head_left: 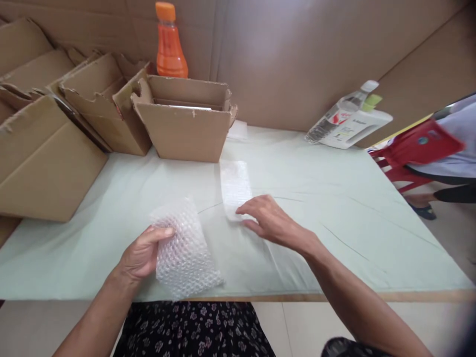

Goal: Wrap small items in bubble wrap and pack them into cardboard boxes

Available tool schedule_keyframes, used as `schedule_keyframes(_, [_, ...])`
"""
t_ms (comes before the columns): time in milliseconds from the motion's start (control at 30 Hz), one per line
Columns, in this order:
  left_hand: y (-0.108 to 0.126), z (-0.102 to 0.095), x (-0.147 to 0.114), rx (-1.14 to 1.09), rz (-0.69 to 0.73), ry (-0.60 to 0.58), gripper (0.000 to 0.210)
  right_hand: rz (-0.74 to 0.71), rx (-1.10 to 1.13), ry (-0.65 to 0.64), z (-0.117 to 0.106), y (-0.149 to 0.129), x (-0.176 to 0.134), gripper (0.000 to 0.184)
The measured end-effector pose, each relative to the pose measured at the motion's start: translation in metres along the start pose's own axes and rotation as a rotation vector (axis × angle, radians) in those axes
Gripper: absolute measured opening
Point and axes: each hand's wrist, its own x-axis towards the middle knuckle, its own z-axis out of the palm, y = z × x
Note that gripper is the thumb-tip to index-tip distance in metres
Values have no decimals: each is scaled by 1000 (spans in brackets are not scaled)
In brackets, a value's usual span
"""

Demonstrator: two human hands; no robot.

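A bubble wrap pouch (188, 258) is gripped at its left edge by my left hand (147, 250), thumb on top and the other fingers hidden beneath. The pouch is held tilted over the front of the table. On the cloth a little farther off lies a narrow, translucent plastic piece (235, 186), looking like another bubble wrap pouch. At its near right corner is my right hand (269, 220), with fingers bent and the thumb apart from them. Whether those fingertips touch the piece I cannot tell.
Open cardboard boxes (188, 134) line the back left, one with something white inside. Behind them stands an orange bottle (171, 49). A clear plastic bottle (340, 116) and a white jug (359, 129) lean at the back right. A seated person (455, 144) is beyond the right edge.
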Motion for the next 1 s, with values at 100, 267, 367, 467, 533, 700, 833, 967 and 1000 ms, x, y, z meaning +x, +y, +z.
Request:
schedule_keyframes(100, [0,12,0,28,-70,-42,31,44,321,98,3,-23,-22,27])
schedule_keyframes(267, [-1,41,11,113,59,-160,28,96,979,71,37,-63,-41,51])
schedule_keyframes(367, [2,63,33,321,233,-182,22,270,1331,152,65,-84,-50,45])
schedule_keyframes(467, [6,85,64,816,437,-132,18,498,1466,359,79,-83,-58,61])
schedule_keyframes(533, [6,97,86,1102,496,-104,13,597,1440,461,81,-72,-62,73])
schedule_keyframes(700, [0,112,117,1386,514,0,10,616,1315,441,80,-47,-69,79])
schedule_keyframes(833, [-2,119,115,1524,566,24,7,551,1167,368,79,-44,-74,50])
schedule_keyframes(967, [1,126,118,1636,576,21,17,574,1060,394,76,-41,-75,34])
schedule_keyframes(1000, [0,127,121,1664,561,23,22,587,1063,379,75,-40,-75,36])
